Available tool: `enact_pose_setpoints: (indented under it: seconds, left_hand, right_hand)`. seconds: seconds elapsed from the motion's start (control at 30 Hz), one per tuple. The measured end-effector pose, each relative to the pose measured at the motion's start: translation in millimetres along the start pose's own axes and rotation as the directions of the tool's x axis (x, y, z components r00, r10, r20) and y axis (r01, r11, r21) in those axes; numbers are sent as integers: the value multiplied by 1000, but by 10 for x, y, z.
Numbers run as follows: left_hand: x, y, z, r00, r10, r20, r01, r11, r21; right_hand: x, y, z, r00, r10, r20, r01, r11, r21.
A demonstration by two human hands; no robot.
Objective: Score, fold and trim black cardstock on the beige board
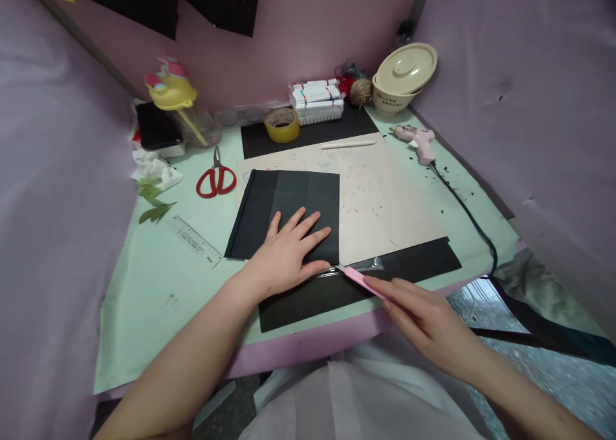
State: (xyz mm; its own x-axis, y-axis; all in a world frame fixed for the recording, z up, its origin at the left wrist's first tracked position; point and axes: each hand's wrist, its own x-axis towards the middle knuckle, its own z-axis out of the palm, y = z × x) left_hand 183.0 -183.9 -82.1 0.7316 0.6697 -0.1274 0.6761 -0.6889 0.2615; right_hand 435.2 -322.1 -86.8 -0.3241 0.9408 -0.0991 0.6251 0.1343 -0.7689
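Observation:
A folded black paper piece lies on the beige board. My left hand rests on its lower part with fingers spread, thumb by the lower right corner. Between the fingers of my right hand is a pink craft knife, its blade tip at that same corner. Under the board, a black sheet sticks out toward the table's front edge. A clear plastic strip shows near the blade. To the left of the black piece lies a transparent ruler.
Red-handled scissors lie left of the board. Yellow tape, white markers and a lidded cream bowl stand at the back. A pink glue gun trails its cord down the right side. A white pen lies on the board.

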Motion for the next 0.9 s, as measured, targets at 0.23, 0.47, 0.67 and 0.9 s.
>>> enact_pose_setpoints:
  seconds: [0.23,0.47,0.67,0.9]
  left_hand:
    - [-3,-10,15,1000,9,-5,-9,1000,-10]
    - [12,-8,29,1000,-8,4,8,999,-50]
    - [14,32,55,999,-35,-4,35,999,-20]
    - [5,13,80,999,-45,-19,45,999,-6]
  right_hand:
    - [45,-15,54,998,-18,-56,9,987,-158]
    - [-6,47,109,996,-19,-82,7,990,-141]
    - [-44,71,198,997,21,-69,-25,997,-70]
    - [-18,54,100,932,362,-3,-349,901,258]
